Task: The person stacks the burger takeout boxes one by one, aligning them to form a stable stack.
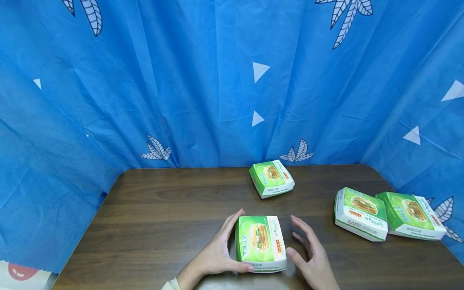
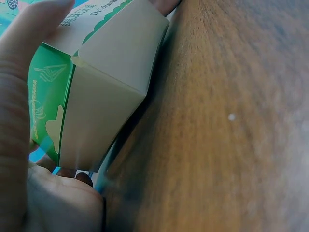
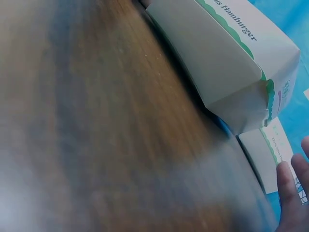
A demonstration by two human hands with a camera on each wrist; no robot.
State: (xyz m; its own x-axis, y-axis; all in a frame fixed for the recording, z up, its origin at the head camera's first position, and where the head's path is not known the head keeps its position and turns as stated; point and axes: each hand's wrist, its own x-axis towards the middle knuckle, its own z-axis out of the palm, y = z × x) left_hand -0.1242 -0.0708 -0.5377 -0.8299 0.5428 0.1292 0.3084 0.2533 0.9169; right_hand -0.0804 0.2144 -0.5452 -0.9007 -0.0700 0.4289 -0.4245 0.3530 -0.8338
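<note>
A green and white cardboard hamburger box [image 1: 259,244], lid closed and with a burger picture on top, stands near the front of the table. My left hand [image 1: 222,251] grips it from the left, thumb across the front face and fingers along the left side toward the back corner. In the left wrist view the thumb [image 2: 21,72] overlaps the box's printed front [image 2: 104,21]. To the right of the box, my right hand [image 1: 311,253] is spread with loosely bent fingers and holds nothing. The right wrist view shows its fingers [image 3: 288,188] apart from the box [image 3: 231,63].
Another hamburger box [image 1: 272,178] sits at the back of the brown wooden table [image 1: 156,209]. Two more, a tilted box [image 1: 360,213] and a box by the right edge [image 1: 411,215], stand side by side. A blue patterned curtain [image 1: 188,80] hangs behind and around the table.
</note>
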